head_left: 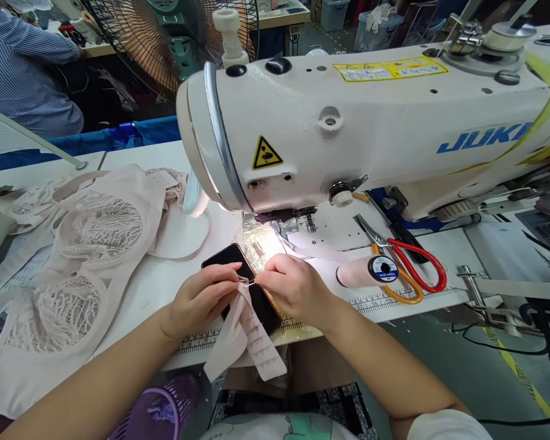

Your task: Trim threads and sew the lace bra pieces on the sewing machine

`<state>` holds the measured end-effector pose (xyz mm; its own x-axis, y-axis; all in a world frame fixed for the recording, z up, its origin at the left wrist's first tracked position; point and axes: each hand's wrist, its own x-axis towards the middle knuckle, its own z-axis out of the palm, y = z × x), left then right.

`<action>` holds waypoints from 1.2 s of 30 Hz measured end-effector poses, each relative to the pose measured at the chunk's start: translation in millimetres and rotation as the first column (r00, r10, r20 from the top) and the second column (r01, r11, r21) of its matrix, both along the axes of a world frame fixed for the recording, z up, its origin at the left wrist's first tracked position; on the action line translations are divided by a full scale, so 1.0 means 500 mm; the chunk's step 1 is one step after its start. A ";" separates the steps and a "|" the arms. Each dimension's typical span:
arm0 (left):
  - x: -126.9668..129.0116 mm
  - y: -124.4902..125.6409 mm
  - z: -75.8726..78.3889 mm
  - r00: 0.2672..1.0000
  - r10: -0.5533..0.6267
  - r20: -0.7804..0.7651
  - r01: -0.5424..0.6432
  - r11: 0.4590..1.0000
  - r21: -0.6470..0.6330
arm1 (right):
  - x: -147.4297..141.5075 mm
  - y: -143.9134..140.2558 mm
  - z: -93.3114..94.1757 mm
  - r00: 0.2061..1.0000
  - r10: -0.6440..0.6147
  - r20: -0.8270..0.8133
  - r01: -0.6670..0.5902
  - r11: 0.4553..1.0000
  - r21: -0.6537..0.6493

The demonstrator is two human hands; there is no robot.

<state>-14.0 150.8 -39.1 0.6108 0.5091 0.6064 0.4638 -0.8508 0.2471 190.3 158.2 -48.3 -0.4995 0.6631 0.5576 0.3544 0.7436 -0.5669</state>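
The left hand [206, 292] was pinched small, with its fingertips on the top end of a soft, pale pink cloth strip [262, 347]. The right hand [296, 287] was curled up, and its finger and thumb held a thin, pale, shiny stick [250, 283]. The stick lay almost flat, side to side, in the small gap between the two hands. Its tip was at the top of the strip, but it was too tiny to tell if they touched.

The left hand was the nearer one to the strip. From there, the strip's long way ran down in two tails, over the front edge of the white desk [158, 278]. The right tail had little rows of marks on it.

A flat black phone [264, 305] was under the hands, close to the front edge. To the right, a fat pink thread spool [355, 272] lay on its side, just beside metal scissors with red and orange handles [406, 263]. Pale pink lacy bras [119, 229] covered the desk's left end.
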 end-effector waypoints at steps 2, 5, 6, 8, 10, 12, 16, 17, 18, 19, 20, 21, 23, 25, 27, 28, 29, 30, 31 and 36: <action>0.000 -0.001 0.002 1.000 0.006 -0.029 -0.006 1.000 0.002 | 0.000 0.000 0.000 1.000 0.004 0.002 -0.004 1.000 -0.001; 0.002 -0.002 0.006 0.997 0.010 -0.073 -0.009 1.000 0.008 | 0.000 0.001 -0.001 1.000 0.008 0.012 -0.008 1.000 0.008; 0.002 -0.002 0.008 0.996 0.011 -0.088 -0.010 1.000 0.008 | 0.000 0.002 -0.001 1.000 0.007 0.018 -0.008 1.000 0.016; 0.001 -0.003 0.009 0.993 0.008 -0.114 -0.009 1.000 0.000 | 0.000 0.002 -0.002 1.000 0.004 0.030 -0.005 0.999 0.033; -0.002 -0.003 0.009 0.990 -0.009 -0.138 0.005 1.000 -0.029 | -0.001 0.002 -0.003 0.999 0.000 0.041 -0.001 0.999 0.043; -0.006 -0.003 0.007 0.988 -0.028 -0.151 0.016 0.997 -0.082 | -0.001 0.003 -0.005 0.999 0.002 0.054 -0.004 0.999 0.045; -0.007 0.005 0.011 0.985 -0.068 -0.161 0.045 0.989 -0.139 | -0.002 0.004 -0.012 0.996 0.021 0.082 -0.024 0.999 0.039; -0.006 0.007 0.013 0.984 -0.082 -0.160 0.061 0.989 -0.134 | -0.003 0.004 -0.014 0.996 0.027 0.089 -0.030 0.999 0.034; -0.005 0.009 0.016 0.982 -0.100 -0.159 0.080 0.988 -0.129 | -0.004 0.003 -0.016 0.995 0.035 0.096 -0.038 0.999 0.028; -0.005 0.011 0.020 0.981 -0.114 -0.160 0.092 0.986 -0.138 | -0.004 0.003 -0.017 0.993 0.046 0.105 -0.048 0.999 0.019; -0.005 0.013 0.022 0.980 -0.124 -0.159 0.098 0.982 -0.159 | -0.005 0.003 -0.018 0.992 0.058 0.116 -0.059 0.998 0.008; -0.006 0.013 0.025 0.978 -0.135 -0.158 0.105 0.976 -0.190 | -0.006 0.003 -0.019 0.989 0.071 0.129 -0.071 0.997 -0.005; -0.010 0.015 0.029 0.971 -0.179 -0.160 0.132 0.954 -0.269 | -0.008 0.003 -0.018 0.984 0.111 0.142 -0.107 0.994 -0.038; -0.015 0.017 0.032 0.956 -0.245 -0.161 0.175 0.917 -0.359 | -0.011 0.002 -0.016 0.977 0.173 0.128 -0.164 0.983 -0.077; -0.020 0.021 0.035 0.938 -0.306 -0.161 0.199 0.859 -0.472 | -0.015 0.001 -0.015 0.966 0.241 0.098 -0.229 0.967 -0.115; -0.023 0.024 0.038 0.931 -0.329 -0.158 0.199 0.820 -0.537 | -0.017 0.000 -0.015 0.961 0.264 0.086 -0.252 0.959 -0.130; -0.024 0.027 0.041 0.925 -0.352 -0.145 0.201 0.773 -0.601 | -0.019 -0.001 -0.014 0.957 0.282 0.075 -0.269 0.953 -0.142; -0.025 0.029 0.045 0.918 -0.378 -0.123 0.208 0.721 -0.661 | -0.021 -0.003 -0.014 0.953 0.297 0.059 -0.286 0.946 -0.150; -0.025 0.032 0.050 0.912 -0.401 -0.089 0.222 0.662 -0.716 | -0.023 -0.005 -0.014 0.949 0.313 0.036 -0.304 0.940 -0.157; -0.019 0.041 0.078 0.901 -0.413 0.132 0.282 0.329 -0.901 | -0.028 -0.015 -0.010 0.912 0.391 -0.127 -0.408 0.896 -0.175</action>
